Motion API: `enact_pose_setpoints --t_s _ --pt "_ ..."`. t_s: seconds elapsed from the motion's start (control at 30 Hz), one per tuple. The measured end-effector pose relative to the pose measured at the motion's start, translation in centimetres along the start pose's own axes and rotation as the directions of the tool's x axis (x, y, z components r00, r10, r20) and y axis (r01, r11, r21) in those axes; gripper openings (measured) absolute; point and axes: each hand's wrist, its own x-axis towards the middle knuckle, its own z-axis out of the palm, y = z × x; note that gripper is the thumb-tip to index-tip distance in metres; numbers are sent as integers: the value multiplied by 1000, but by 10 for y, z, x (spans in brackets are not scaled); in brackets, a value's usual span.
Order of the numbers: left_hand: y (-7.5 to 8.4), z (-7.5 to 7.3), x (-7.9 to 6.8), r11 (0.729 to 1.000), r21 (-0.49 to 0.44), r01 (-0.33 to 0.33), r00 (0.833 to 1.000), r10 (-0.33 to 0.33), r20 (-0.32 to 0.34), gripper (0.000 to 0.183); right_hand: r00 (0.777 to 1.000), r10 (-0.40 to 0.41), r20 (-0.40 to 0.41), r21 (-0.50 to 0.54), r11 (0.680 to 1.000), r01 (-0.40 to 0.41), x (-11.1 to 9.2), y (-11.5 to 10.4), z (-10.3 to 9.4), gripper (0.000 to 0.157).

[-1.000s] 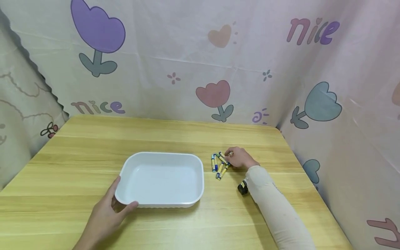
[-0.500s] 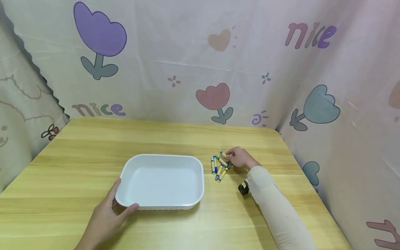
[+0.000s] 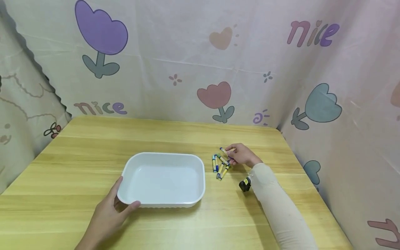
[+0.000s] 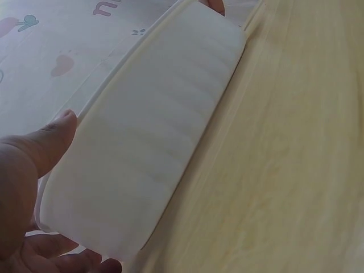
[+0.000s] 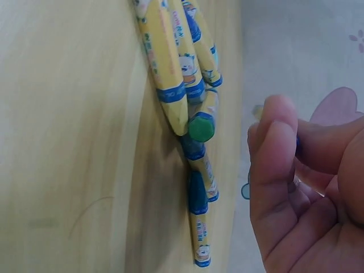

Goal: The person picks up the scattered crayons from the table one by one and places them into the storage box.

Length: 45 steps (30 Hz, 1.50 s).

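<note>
- While the L hand (image 3: 106, 213) steadies the tray (image 3: 162, 180), just left of & below frame centre, the R hand (image 3: 241, 154) does the fine work right of centre.
- L grip: grasping the tray's lower-left corner, thumb on the near wall, fingers round the end. Firm but light is prob. best; squeezing could skew it.
- R grip: looks like a pinch on one crayon (image 3: 223, 150), btwn thumb & fingertips (mostly hidden; right wrist view shows only a dark blue bit there). Can't tell how firm.
- That crayon's visible end points to upper left, just above the pile (image 3: 223, 172) of other crayons, which lies btwn tray & R hand on the table (image 3: 225, 222).
- To do it well: pinch mid-barrel, lift straight up, then go sideways; dragging low would prob. scatter the rest.
- Round barrels may roll, so a slow, level wrist helps.
- Mind the black gadget (image 3: 245, 185) under the R wrist: swung left too low, it could clip the pile.
</note>
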Motion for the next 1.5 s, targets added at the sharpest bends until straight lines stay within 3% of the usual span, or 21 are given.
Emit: enact_pose_setpoints --t_s 0.23,0.6,0.77,1.07,1.27,1.5 --pt "0 0 -2 1000 -13 16 1000 -16 5 101 1000 0 29 20 1000 0 0 -5 1 39" --pt "2 2 1 999 -24 40 999 -40 3 102 998 -27 62 -18 999 28 -2 -15 1 24" --pt "1 1 1 999 -21 43 999 -43 5 102 995 -56 85 33 998 53 -1 -19 4 18" --pt "0 1 4 998 -35 57 998 -57 14 103 990 -76 120 155 986 57 1 -27 9 45" --pt "-1 1 4 997 -35 63 998 -62 16 102 989 -44 143 170 985 20 -1 -37 12 43" --pt "-2 1 4 999 -20 47 999 -47 -1 102 980 -105 170 142 987 81 -3 -48 15 36"
